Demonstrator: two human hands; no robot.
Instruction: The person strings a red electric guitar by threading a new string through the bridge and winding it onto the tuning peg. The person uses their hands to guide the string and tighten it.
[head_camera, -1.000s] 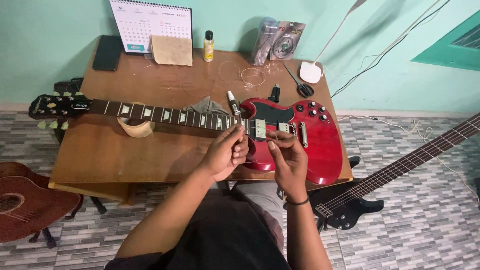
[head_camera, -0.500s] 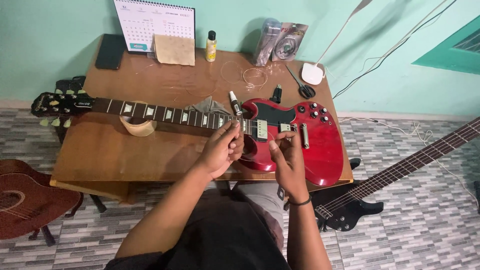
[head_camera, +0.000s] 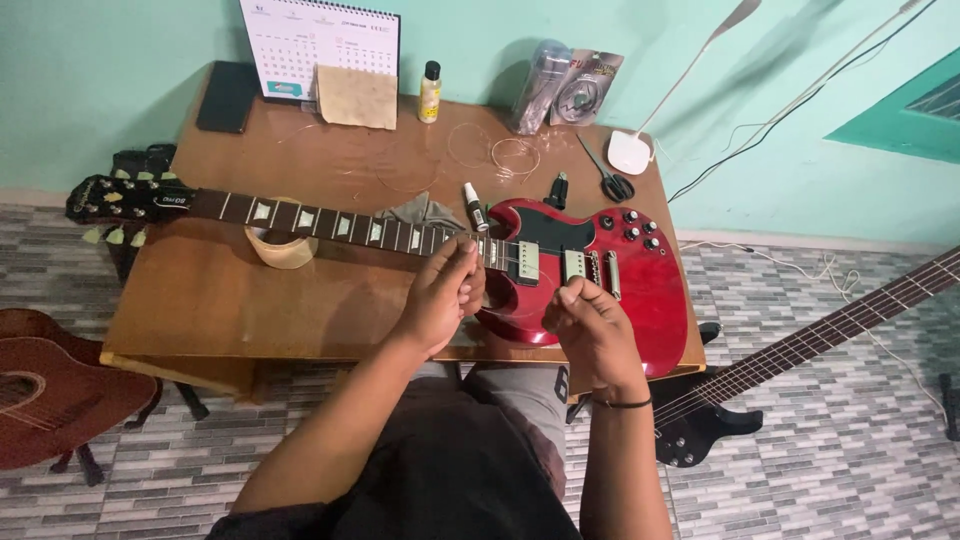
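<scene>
Both hands, left hand (head_camera: 442, 295) and right hand (head_camera: 590, 325), pinch a thin string (head_camera: 520, 312) over the red guitar (head_camera: 640, 290) on the bench (head_camera: 220, 300).

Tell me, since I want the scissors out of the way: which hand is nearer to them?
Right. The right hand is over the red guitar body, below the scissors on the table. The left hand is farther left, by the neck joint.

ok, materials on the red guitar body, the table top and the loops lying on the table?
Red guitar body: looks like wood under a glossy translucent red lacquer; it shows sheen and reflections. Table: brown wood or wood veneer with a semi-gloss finish, faint grain, soft glare. Coiled strings: thin metal wire by the look, pale and shiny; too fine to tell more.
</scene>
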